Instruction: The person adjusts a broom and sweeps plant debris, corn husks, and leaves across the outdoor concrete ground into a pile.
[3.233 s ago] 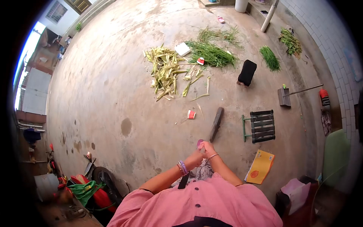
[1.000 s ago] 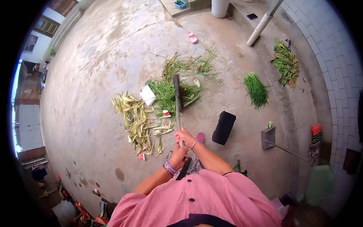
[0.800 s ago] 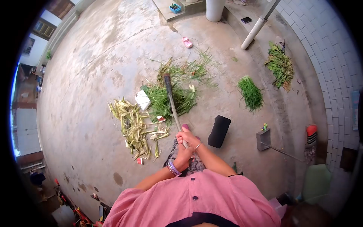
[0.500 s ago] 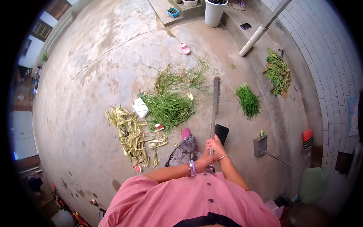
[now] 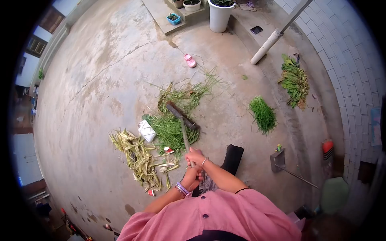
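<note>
My left hand (image 5: 192, 178), with purple bracelets at its wrist, is closed around the broom handle near its lower end. Just above it, my right hand (image 5: 195, 156) also wraps the handle. The broom (image 5: 185, 134) points away from me, its long brush head lying across the heap of green stalks (image 5: 167, 130). Left of that heap are a white box-like piece (image 5: 147, 131) and pale dry leaves (image 5: 136, 154). Looser green stems (image 5: 193, 95) spread beyond the brush head.
A bundle of green stalks (image 5: 263, 115) and a leafy pile (image 5: 295, 80) lie to the right. A long-handled dustpan (image 5: 278, 160) stands nearer me. Ahead are a pink clog (image 5: 189, 60), a white planter (image 5: 219, 18) and a slanting pole (image 5: 266, 47).
Both hands swung the broom leftward. Its brush head moved from bare floor right of the heap onto the green stalks, turning to show its length. My grip stays on the handle.
</note>
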`<state>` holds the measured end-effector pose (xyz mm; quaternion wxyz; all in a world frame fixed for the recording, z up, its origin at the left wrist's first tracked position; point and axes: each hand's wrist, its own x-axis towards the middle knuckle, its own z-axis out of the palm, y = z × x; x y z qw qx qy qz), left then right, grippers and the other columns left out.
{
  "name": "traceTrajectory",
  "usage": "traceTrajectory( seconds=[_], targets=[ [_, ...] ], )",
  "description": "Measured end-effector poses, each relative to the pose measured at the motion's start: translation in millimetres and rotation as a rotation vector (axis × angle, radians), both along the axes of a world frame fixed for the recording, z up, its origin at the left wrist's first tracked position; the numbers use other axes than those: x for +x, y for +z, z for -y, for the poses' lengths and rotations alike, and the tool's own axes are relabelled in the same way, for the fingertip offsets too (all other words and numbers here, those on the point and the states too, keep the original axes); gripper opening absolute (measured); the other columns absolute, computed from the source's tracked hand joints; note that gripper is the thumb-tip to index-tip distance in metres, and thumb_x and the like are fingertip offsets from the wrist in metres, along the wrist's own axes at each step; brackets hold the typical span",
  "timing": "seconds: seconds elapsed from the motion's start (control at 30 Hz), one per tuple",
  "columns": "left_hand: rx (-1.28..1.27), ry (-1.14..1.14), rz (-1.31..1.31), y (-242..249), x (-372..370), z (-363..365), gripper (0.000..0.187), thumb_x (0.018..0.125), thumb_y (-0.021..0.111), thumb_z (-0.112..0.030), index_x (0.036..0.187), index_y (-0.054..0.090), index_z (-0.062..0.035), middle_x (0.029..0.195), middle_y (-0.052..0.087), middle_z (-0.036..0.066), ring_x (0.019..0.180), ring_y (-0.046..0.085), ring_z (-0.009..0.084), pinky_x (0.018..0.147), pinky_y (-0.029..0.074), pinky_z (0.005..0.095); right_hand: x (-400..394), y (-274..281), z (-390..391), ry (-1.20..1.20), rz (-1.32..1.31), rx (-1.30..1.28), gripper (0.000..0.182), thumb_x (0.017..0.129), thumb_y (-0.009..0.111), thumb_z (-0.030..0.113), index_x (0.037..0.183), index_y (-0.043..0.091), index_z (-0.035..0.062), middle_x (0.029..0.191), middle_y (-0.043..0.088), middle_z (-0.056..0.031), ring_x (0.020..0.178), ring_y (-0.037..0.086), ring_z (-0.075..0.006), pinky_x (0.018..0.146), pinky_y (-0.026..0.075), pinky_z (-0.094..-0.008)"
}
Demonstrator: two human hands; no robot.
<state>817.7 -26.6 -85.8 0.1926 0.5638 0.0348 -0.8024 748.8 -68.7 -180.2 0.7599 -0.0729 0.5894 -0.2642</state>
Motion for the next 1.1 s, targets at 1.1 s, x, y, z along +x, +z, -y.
traceTrajectory(
  seconds=[1.1],
  targets=[
    [0.192,-0.015,-0.107,-49.5,-440.5,312.4,0.012,0.076,0.047,0.001,0.076,0.042,-0.0095,0.061,0.04,-0.002,0.046,0.035,0.0046,0.037,0.028,0.0153,-454.9,-69.4,286.5,-0.123,-0.129,0.045,0.071,0.07,0.044,0.0,0.13,0.006,0.0071,0.058,0.044,-0.0072,0.04,0.041,-0.0143,0.034,0.038,-0.0294]
  ],
)
